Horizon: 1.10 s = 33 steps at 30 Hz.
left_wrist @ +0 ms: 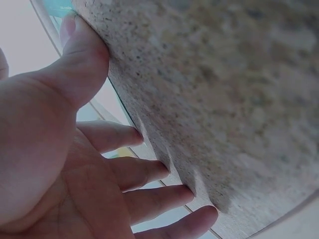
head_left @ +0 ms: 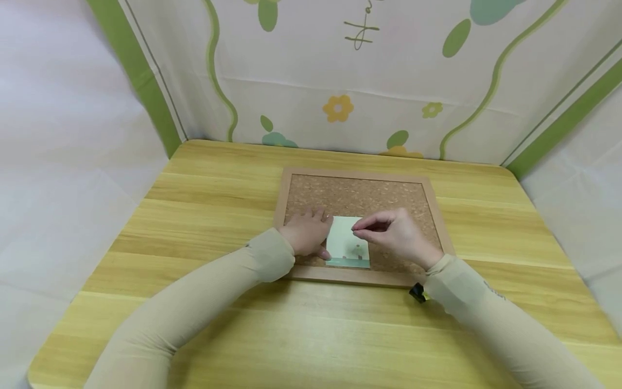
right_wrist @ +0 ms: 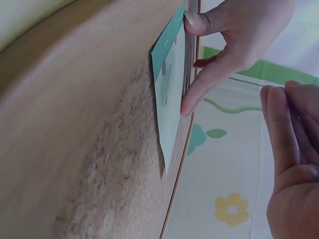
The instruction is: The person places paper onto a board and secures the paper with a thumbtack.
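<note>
And the note [head_left: 342, 237] lies on the corkboard [head_left: 355, 190], no fastening visible, left hand [head_left: 306, 233] spread with thumb on its edge, right hand [head_left: 397, 235] pinching fingertips over it, contents impossible to tell.

Both sleeves [head_left: 199, 302] were long, beige and close-fitting, the left creased near its bend. Wide, slightly greyer cuffs [head_left: 272, 256] finished each one, and a small dark marking [head_left: 494, 292] showed beside the right cuff [head_left: 454, 283].
</note>
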Available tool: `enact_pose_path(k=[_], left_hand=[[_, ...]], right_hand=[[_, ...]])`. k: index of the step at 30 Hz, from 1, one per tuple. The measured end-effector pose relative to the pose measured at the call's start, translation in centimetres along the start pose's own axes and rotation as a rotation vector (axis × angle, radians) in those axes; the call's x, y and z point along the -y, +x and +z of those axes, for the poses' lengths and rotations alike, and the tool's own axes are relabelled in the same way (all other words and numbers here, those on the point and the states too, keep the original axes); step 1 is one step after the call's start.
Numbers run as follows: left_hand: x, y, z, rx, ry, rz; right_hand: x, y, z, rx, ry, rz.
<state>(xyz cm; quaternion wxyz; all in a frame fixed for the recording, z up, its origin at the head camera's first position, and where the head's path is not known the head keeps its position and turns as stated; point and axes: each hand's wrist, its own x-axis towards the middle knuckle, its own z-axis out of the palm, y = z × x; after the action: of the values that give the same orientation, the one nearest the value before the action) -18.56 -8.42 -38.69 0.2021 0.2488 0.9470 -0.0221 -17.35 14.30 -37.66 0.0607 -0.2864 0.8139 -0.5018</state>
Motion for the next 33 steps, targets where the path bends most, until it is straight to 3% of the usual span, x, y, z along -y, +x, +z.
enact_pose_path(k=[13,26,29,33], left_hand=[[0.0,-0.1,0.0,-0.008,0.005,0.003],[0.1,-0.2,-0.1,-0.011,0.020,0.018],[0.1,-0.3,-0.1,-0.009,0.020,0.023],[0.2,-0.3,-0.1,-0.009,0.025,0.027]], right_hand=[[0.3,0.3,0.1,0.030,0.050,-0.062],[-0.3,1.3,-1.0,-0.040,-0.070,0.068],[-0.5,2.1,-1.6,-0.017,-0.111,0.120],[-0.9,3.4,-2.5,0.073,-0.131,0.186]])
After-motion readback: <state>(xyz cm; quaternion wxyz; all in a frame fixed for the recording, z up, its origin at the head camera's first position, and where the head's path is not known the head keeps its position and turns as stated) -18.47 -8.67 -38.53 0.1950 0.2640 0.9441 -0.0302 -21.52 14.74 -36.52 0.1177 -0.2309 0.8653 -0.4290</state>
